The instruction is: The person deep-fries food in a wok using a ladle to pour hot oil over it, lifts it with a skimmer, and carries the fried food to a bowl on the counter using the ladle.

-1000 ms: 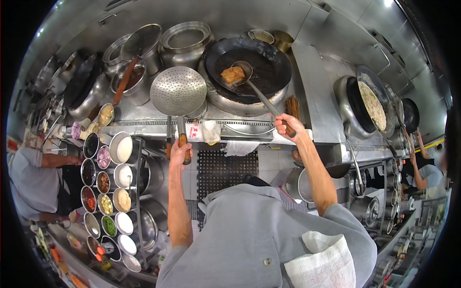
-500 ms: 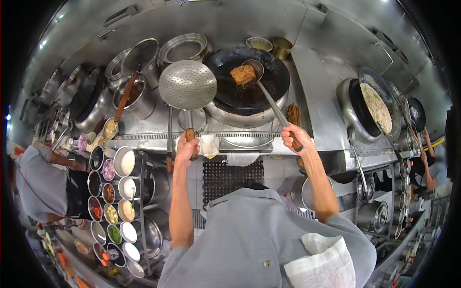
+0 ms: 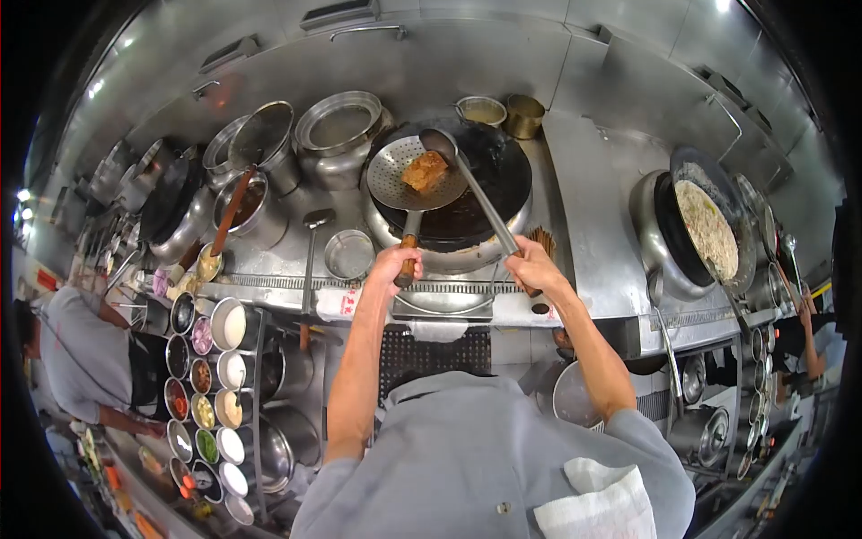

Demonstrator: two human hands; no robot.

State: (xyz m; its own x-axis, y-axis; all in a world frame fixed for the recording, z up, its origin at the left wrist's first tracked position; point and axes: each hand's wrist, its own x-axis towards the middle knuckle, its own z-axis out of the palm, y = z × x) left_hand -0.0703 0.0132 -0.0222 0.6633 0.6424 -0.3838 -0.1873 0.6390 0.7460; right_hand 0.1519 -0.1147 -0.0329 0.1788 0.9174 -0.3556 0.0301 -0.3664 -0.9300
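Note:
My left hand [image 3: 395, 268] is closed round the wooden handle of a perforated skimmer [image 3: 392, 186], which is over the left part of a black wok [image 3: 514, 175]. On the skimmer lies a browned, fried-looking block of food [image 3: 425, 172]. My right hand [image 3: 533, 266] grips the handle of a metal ladle [image 3: 439, 144], its bowl at the upper right rim of the skimmer, beside the food. Dark liquid seems to lie in the wok below.
Behind the wok stand metal pots [image 3: 338, 126] and two small containers [image 3: 524, 116]. A bamboo brush [image 3: 542, 239] and a small round pan [image 3: 349, 254] flank it. Bowls of ingredients [image 3: 203, 412] line the left rack. Another wok with pale food [image 3: 707, 229] is at right; a co-worker [image 3: 85, 355] stands left.
The skimmer has moved right, over the wok. The browned block, in the ladle before, now rests on the skimmer. The ladle bowl has shifted left.

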